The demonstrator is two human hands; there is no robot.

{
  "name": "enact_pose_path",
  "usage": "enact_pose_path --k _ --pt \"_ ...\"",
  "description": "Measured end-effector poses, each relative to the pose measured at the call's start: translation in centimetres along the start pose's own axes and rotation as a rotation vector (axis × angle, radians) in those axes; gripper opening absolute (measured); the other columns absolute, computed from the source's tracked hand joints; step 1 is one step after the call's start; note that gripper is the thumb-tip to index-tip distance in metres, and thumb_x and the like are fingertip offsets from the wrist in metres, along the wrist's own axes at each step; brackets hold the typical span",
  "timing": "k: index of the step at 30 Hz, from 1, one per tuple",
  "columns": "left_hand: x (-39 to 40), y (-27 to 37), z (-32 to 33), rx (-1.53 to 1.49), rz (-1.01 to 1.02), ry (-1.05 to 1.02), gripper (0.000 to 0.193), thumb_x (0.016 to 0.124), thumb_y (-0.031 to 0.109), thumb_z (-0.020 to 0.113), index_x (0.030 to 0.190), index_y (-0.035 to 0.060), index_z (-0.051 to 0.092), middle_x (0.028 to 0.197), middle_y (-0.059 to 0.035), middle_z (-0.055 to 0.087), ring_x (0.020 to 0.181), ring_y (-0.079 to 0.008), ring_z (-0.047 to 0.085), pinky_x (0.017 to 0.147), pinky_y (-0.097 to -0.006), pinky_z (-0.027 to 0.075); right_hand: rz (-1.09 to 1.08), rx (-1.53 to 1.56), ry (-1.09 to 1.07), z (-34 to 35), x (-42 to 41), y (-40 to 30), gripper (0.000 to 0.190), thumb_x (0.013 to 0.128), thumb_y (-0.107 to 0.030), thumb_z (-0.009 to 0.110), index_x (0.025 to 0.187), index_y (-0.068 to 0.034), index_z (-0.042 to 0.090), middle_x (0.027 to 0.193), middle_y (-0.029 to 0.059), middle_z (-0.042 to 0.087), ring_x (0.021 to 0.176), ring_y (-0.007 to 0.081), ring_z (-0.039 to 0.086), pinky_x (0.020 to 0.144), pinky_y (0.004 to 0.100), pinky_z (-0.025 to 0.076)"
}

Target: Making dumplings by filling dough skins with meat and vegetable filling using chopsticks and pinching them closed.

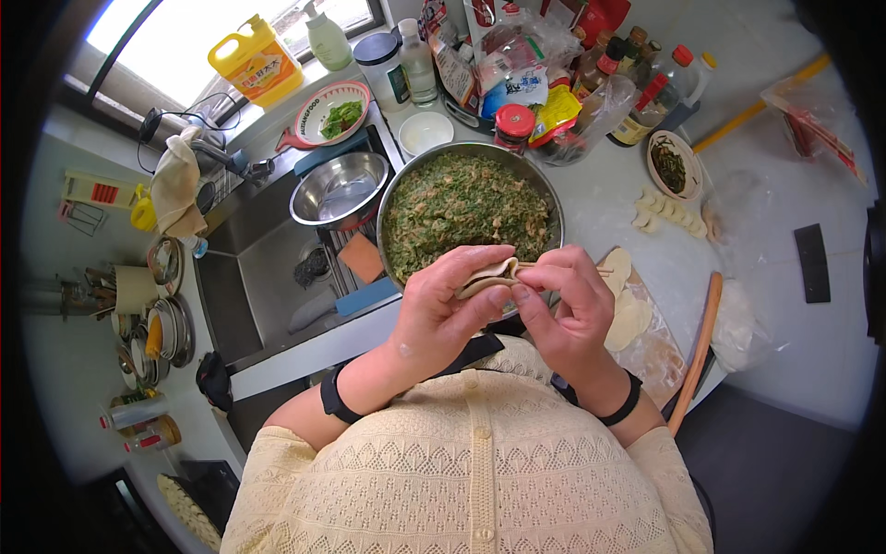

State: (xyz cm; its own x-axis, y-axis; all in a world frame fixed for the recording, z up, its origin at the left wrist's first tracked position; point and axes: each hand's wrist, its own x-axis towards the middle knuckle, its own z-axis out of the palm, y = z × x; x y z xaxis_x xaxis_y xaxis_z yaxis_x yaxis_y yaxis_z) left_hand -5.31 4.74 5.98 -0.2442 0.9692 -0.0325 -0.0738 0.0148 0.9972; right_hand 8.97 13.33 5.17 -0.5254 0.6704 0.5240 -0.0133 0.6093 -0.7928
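Observation:
My left hand (437, 298) cradles a folded dumpling (486, 278), its dough wrapper still parted along one side with a dark gap between the edges. My right hand (571, 305) pinches the wrapper's right end between thumb and fingers. Wooden chopsticks (605, 271) stick out past the right fingers, apparently held in that same hand. Both hands are over the near rim of a large steel bowl (558, 208) filled with green and pinkish minced filling (471, 208). Round dough wrappers (628, 320) lie on a floury sheet to the right of my right hand.
Shaped dumplings (670, 211) sit on the counter at right, near a small bowl of dark food (668, 166). A wooden rolling pin (695, 353) lies along the right edge. At left are a sink (273, 291) and a steel basin (339, 190). Bottles (640, 104) and a red-lidded jar (513, 126) stand behind.

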Motion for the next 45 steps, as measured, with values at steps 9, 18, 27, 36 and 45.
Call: enact_pose_path --k 9,18,27,36,45 --pt "0.3 0.6 -0.1 0.093 0.099 -0.11 0.039 0.079 0.0 0.063 0.117 0.0018 0.054 0.097 -0.0088 0.061 0.087 -0.0153 0.06 0.074 -0.026 0.048 -0.134 -0.082 0.014 0.0 -0.5 0.6 0.012 0.078 -0.006 0.065 0.088 -0.003 0.059 0.083 0.0095 0.055 0.07 0.0215 0.054 0.059 0.0299 0.045" --pt "0.2 1.0 -0.3 0.001 -0.002 -0.107 0.041 0.08 0.0 0.062 0.12 0.002 0.052 0.098 -0.0073 0.062 0.083 -0.011 0.06 0.072 -0.0244 0.049 0.048 0.068 -0.036 -0.9 0.1 0.1 0.024 0.075 -0.011 0.071 0.096 -0.003 0.063 0.085 0.0085 0.056 0.075 0.0184 0.055 0.065 0.0266 0.045" --pt "0.2 1.2 -0.6 -0.044 -0.082 -0.207 0.041 0.081 0.0 0.059 0.122 0.0018 0.051 0.1 -0.0083 0.061 0.084 -0.0109 0.06 0.072 -0.0245 0.049 -0.134 -0.083 -0.049 -0.6 0.2 -0.1 0.016 0.074 -0.005 0.069 0.087 -0.004 0.06 0.081 0.0088 0.053 0.071 0.021 0.052 0.061 0.0303 0.044" --pt "0.5 1.0 -1.0 0.085 0.017 -0.28 0.041 0.085 0.001 0.059 0.125 0.0007 0.049 0.099 -0.0038 0.059 0.077 -0.0061 0.055 0.063 -0.0196 0.047 -0.037 -0.001 -0.084 -0.9 0.0 -0.4 0.019 0.075 -0.008 0.069 0.091 -0.004 0.059 0.085 0.0092 0.055 0.075 0.0209 0.054 0.065 0.0301 0.046" --pt "0.3 1.4 -0.9 0.021 -0.046 -0.284 0.045 0.084 0.0 0.059 0.127 0.0012 0.047 0.092 -0.0028 0.061 0.073 -0.0048 0.055 0.062 -0.0192 0.047 0.024 0.086 -0.145 -1.3 0.2 -0.3 0.02 0.073 -0.005 0.07 0.092 -0.004 0.063 0.085 0.008 0.056 0.075 0.0193 0.056 0.066 0.0283 0.046"
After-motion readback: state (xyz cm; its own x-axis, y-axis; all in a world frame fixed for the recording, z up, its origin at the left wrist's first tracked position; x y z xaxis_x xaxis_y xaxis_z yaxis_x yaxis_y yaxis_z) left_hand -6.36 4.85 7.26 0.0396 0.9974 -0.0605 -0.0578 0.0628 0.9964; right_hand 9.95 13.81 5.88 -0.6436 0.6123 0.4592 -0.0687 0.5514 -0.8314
